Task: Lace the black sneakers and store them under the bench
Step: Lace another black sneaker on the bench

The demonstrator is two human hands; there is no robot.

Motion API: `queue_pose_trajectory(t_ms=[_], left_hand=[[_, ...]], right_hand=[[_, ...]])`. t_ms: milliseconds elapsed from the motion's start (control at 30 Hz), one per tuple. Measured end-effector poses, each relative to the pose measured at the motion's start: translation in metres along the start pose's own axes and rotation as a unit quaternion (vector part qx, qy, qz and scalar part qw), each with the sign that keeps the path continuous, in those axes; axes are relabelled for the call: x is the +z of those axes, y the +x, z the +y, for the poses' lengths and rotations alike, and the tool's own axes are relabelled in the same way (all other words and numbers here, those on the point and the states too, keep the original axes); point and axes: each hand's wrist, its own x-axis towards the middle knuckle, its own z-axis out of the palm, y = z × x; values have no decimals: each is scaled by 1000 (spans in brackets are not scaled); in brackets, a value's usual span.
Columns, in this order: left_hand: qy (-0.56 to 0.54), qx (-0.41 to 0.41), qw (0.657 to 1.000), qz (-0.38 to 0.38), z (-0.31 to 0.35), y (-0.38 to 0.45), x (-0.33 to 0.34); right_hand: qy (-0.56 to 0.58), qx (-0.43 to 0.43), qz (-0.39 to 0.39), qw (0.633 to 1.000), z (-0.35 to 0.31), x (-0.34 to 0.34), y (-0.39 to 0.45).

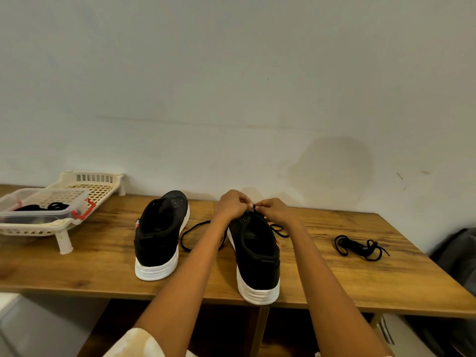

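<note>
While both sneakers sit heel-toward-camera on the wooden bench [334,274], left hand [230,203] and right hand [273,208] meet over the right sneaker [256,258] toe end, fingers curled, pinching its black lace [192,234]. Left sneaker [159,235] unlaced, untouched. Spare lace [359,247] lies right; cream basket [64,202] far left.

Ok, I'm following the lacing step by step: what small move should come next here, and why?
Probably draw the lace through the front eyelets: both hands, left hand and right hand, pinch it at the right sneaker toe end, and slack trails loose on the bench.
</note>
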Motion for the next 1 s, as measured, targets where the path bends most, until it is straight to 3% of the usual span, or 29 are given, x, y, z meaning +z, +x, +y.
queue_pose_trajectory(t_ms=[100, 167, 267, 433, 567, 667, 833, 933, 1000], left_hand=[[-165, -12, 986, 19, 2, 1, -3], [-286, -25, 957, 27, 7, -1, -5], [-378, -30, 925, 33, 14, -2, -8], [-426, -19, 904, 37, 16, -4, -11], [-353, 0, 935, -34, 5, -8, -9], [-308, 19, 947, -90, 0, -12, -5], [-269, 26, 961, -63, 10, -9, -8], [-370, 27, 929, 6, 22, -6, -11], [-418, 25, 907, 54, 34, -5, -18]], right_hand=[[-14, -20, 22, 999, 2, 1, -3], [-10, -28, 42, 999, 3, 3, -3], [-12, -31, 67, 997, 5, 7, -1], [-73, -70, 185, 977, -12, 1, 0], [70, -124, 274, 951, -52, -19, 0], [120, -149, 272, 943, -75, -25, -2], [154, -132, 248, 947, -73, -11, -1], [139, -112, 201, 963, -55, -17, 0], [102, -75, 112, 986, -38, -23, 0]])
